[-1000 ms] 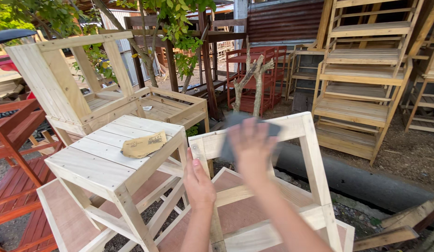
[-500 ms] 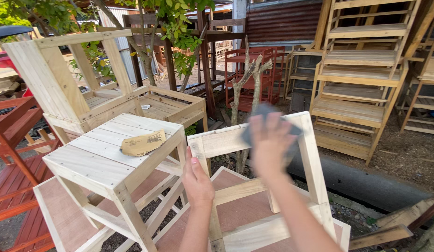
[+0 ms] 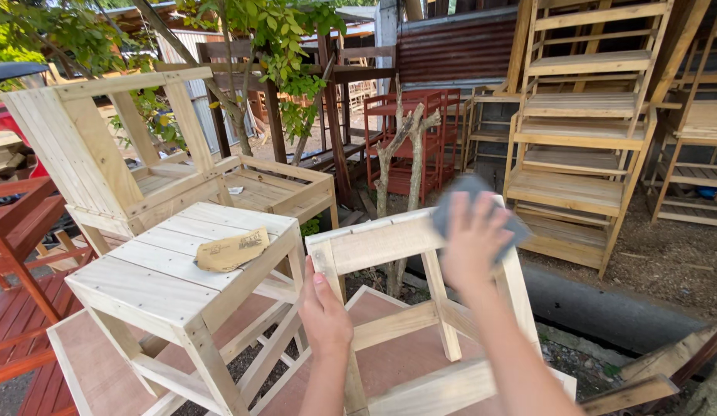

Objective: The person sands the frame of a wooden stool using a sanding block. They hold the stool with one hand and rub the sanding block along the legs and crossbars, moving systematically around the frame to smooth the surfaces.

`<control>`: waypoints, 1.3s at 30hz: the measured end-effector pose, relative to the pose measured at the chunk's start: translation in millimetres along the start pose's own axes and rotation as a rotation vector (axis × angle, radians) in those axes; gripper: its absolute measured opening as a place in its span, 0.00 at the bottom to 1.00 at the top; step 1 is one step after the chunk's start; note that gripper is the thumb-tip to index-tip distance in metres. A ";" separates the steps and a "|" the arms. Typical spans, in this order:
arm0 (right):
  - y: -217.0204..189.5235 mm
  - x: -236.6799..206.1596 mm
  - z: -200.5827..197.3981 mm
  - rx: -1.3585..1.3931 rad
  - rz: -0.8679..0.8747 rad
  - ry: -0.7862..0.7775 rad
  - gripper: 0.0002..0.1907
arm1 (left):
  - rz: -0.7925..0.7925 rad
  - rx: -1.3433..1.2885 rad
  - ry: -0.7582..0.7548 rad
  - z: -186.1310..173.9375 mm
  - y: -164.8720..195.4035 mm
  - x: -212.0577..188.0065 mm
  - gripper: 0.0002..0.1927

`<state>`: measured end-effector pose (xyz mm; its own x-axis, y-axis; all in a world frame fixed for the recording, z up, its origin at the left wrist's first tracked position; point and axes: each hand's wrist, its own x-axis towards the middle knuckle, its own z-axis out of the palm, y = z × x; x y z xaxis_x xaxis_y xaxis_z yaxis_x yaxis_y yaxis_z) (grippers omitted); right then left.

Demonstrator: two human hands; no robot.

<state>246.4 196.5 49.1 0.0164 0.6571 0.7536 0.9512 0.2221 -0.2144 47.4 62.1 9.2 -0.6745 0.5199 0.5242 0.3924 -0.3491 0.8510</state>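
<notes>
A bare wooden frame [image 3: 381,239], like a stool turned on its side, stands in front of me. My left hand [image 3: 324,312] grips its near upright leg. At the frame's far top corner, my right hand [image 3: 474,239] presses a grey-blue sheet of sandpaper [image 3: 462,189] against the wood. To the left stands a slatted wooden stool [image 3: 158,281] with a tan piece of sandpaper [image 3: 233,250] lying on its top.
Both pieces rest on a reddish-brown board [image 3: 389,362]. An unfinished slatted chair [image 3: 104,154] is behind the stool. Red-painted furniture [image 3: 19,308] sits at left, red chairs [image 3: 408,135] further back. Tall wooden shelving [image 3: 582,123] stands at right, beside a dark pipe [image 3: 605,308] on the ground.
My right hand has slid the grey-blue sandpaper along the top rail from its middle to the far right corner. My left hand has stayed on the leg.
</notes>
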 end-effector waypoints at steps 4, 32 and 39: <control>-109.9 -64.6 13.2 0.251 -0.538 0.125 0.39 | 0.016 -0.068 0.009 -2.1 -0.3 1.6 0.30; 10.3 16.5 -29.8 0.136 0.156 -0.158 0.56 | 0.032 -0.038 0.004 2.4 3.7 0.0 0.31; -86.9 -46.2 -2.1 0.182 -0.494 -0.148 0.47 | 0.133 -0.009 0.026 0.0 5.5 2.2 0.30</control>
<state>163.7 145.3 34.1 -0.4745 0.5345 0.6994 0.7662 0.6420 0.0292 48.1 61.2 15.0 -0.6331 0.4482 0.6311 0.4739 -0.4201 0.7739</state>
